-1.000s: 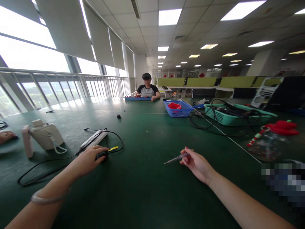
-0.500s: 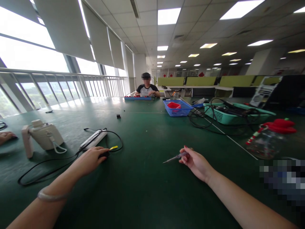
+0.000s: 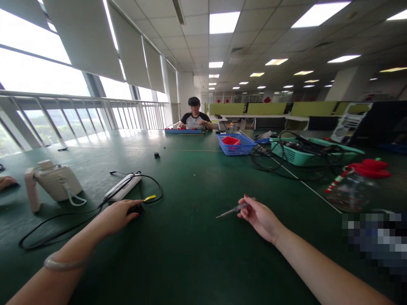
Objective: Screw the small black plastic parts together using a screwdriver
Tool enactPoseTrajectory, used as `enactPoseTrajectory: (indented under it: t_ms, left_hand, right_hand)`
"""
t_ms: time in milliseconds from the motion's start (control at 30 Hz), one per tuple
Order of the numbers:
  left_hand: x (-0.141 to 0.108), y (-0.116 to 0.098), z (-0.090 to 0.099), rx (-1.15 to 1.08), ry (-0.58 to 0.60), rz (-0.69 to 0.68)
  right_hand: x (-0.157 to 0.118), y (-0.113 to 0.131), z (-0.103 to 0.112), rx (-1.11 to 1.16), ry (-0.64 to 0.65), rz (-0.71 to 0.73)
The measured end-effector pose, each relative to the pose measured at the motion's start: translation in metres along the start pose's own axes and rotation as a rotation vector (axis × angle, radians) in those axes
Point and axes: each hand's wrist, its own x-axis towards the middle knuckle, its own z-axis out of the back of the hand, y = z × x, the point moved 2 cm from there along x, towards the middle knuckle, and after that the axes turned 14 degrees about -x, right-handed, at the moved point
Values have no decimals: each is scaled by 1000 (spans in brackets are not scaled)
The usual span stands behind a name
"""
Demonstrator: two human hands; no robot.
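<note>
My right hand (image 3: 257,216) grips a thin screwdriver (image 3: 231,211) by its handle, the metal tip pointing left over the green table (image 3: 190,245). On the left, my left hand (image 3: 122,214) is closed round a small black object (image 3: 136,208) whose shape is mostly hidden by the fingers. Just beyond that hand lies a white power bank-like block (image 3: 124,187) with a black cable (image 3: 159,180) across it. The cable carries a yellow tag (image 3: 149,198).
At the left stand a cream bottle-like container (image 3: 59,180) and another person's hand (image 3: 6,182). A blue basket (image 3: 237,148), a green basket (image 3: 305,156) and a red-lidded jar (image 3: 354,190) are at the right. Across the table sits a person (image 3: 194,118).
My left hand has shifted slightly left and down along with the surroundings in view. My right hand keeps the screwdriver in nearly the same pose.
</note>
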Motion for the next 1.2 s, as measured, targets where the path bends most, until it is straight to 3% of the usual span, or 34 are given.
enactPoseTrajectory:
  t_ms: [200,300,367,467,567,633,700,800,900,1033,1200]
  left_hand:
    - [2,7,4,2,-27,-23]
    - [-3,-7,10,17,-56,-53]
    - [-12,-31,11,-1,-132,-163]
    - [-30,-87,3,-70,-228,-429]
    - [-44,-150,-15,-100,-39,-744]
    - [-42,-182,-28,-100,97,-838]
    - [-30,-204,-39,-104,135,-854]
    - [0,-221,-57,-127,102,-781]
    - [27,-226,-75,-151,44,-651]
    - [40,-226,-92,-191,0,-585]
    - [43,-213,-102,-346,3,-548]
  right_hand:
    - [2,-1,0,-10,13,-7]
    - [2,-2,1,-9,13,-4]
    - [2,-2,2,-7,8,0]
    - [0,-1,2,-3,-19,34]
    - [-2,0,-1,-39,-46,85]
    - [-3,1,-4,-101,-55,137]
    - [-6,2,-7,-221,-59,231]
    - [-14,8,-10,-556,-133,475]
    - [-31,18,-17,-942,-263,830]
    - [-58,25,-37,-1252,-227,1264]
    - [-72,22,-59,-1416,-101,1417]
